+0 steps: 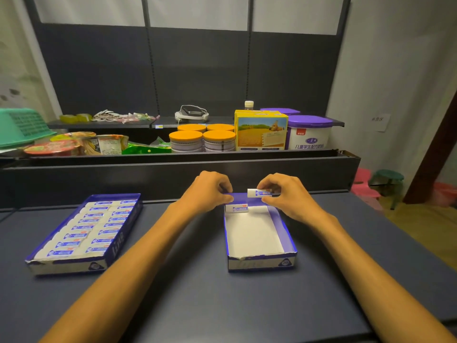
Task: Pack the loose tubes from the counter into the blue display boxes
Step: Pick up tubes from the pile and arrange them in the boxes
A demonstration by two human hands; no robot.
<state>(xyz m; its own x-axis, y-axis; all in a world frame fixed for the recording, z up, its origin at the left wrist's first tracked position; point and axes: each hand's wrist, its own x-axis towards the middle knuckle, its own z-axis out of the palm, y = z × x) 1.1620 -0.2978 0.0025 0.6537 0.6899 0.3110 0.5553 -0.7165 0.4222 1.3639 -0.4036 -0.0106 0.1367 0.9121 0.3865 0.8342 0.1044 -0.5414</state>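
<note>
Two blue display boxes sit on the dark counter. The left box (116, 246) is packed with two columns of white tubes (81, 233). The right box (286, 233) shows its white floor and holds one white tube (237, 208) at its far left corner. My right hand (284, 194) pinches a second white tube (259, 192) just above the box's far edge. My left hand (210, 191) hovers at the far left corner of that box, its curled fingertips at the rim just above the lying tube; whether they touch either cannot be told.
Behind the counter a dark shelf carries orange-lidded tins (200, 139), a yellow carton (261, 131), a purple-lidded tub (309, 131), instant noodle cups (74, 144) and a green basket (22, 127). Stools (385, 181) stand on the floor to the right.
</note>
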